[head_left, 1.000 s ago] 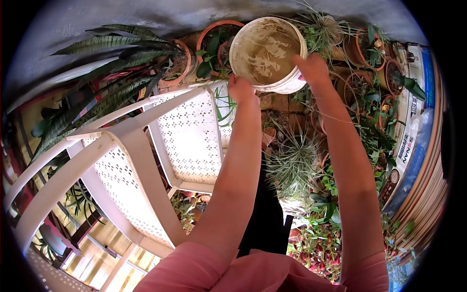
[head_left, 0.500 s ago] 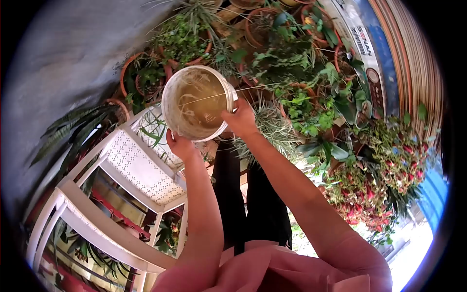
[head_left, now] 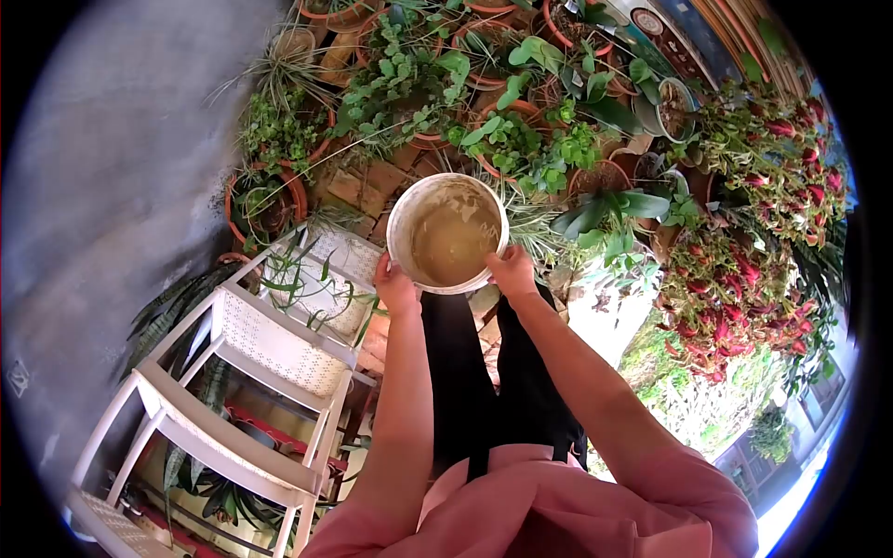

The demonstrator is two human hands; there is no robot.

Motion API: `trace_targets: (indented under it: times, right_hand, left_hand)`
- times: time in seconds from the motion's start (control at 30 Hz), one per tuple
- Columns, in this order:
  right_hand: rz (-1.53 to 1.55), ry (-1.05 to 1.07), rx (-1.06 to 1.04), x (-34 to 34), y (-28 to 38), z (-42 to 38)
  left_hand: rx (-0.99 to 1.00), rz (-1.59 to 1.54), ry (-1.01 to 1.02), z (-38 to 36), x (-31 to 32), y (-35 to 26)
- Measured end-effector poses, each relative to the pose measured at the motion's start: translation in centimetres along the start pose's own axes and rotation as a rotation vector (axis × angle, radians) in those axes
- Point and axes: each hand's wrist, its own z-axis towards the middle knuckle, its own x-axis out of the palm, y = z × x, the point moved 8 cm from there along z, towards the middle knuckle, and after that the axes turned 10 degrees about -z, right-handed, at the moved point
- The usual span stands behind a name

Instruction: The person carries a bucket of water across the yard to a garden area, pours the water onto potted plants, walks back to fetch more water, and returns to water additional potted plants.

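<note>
A round white bucket [head_left: 450, 232] with cloudy, yellowish-brown water inside hangs between my two hands, above my dark trousers. My left hand [head_left: 397, 286] is closed on its lower left side, near the rim. On the lower right side my right hand [head_left: 513, 272] grips the rim, with the thumb on top. Some of the fingers of both hands are hidden behind the bucket. The bucket's mouth faces up toward me.
White chairs [head_left: 270, 335] stand at the left beside a grey wall [head_left: 121, 167]. Potted plants [head_left: 391, 84] crowd the brick floor [head_left: 358, 191] ahead. Red-leaved plants [head_left: 735, 288] spread at the right. A long thin stem crosses behind the bucket.
The view has shifted. Both hands and the bucket now appear lower and farther right, and the bucket looks more level. The thin stem no longer crosses its opening.
</note>
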Motion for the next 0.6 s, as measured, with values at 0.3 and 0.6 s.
trace_targets:
  times: [0.3, 0.6]
  right_hand:
    - [0.366, -0.007, 0.189, 3.2, -3.2, 3.9]
    - [0.474, 0.066, 0.378, 8.4, 0.3, 8.3]
  left_hand:
    - [0.122, 0.349, 0.17, 8.1, 4.8, 0.6]
    - [0.039, 0.578, 0.058, 13.1, 10.6, -5.0]
